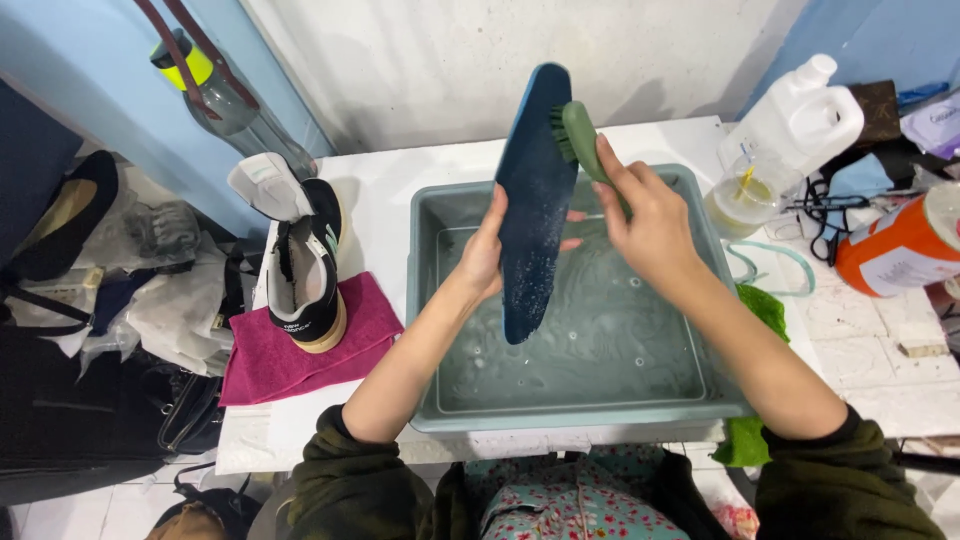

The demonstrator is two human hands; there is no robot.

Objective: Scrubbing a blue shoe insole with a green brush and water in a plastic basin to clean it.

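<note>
Left hand (487, 250) grips a dark blue insole (533, 200) upright, mid-frame over the grey tub (425, 300) of water. Right hand (645, 225) is wrapped round a green brush (580, 135), bristles on the insole's top edge. Shoe (300, 270) sits on a pink towel (270, 365) at left.

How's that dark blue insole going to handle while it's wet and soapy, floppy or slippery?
The insole is thin and long, yet stands upright from the left hand gripping mid-length, so probably flexible but not limp. Suds speckle its lower half, so likely slippery. The right hand presses a green brush near its top, which may bend it back over the basin.
</note>
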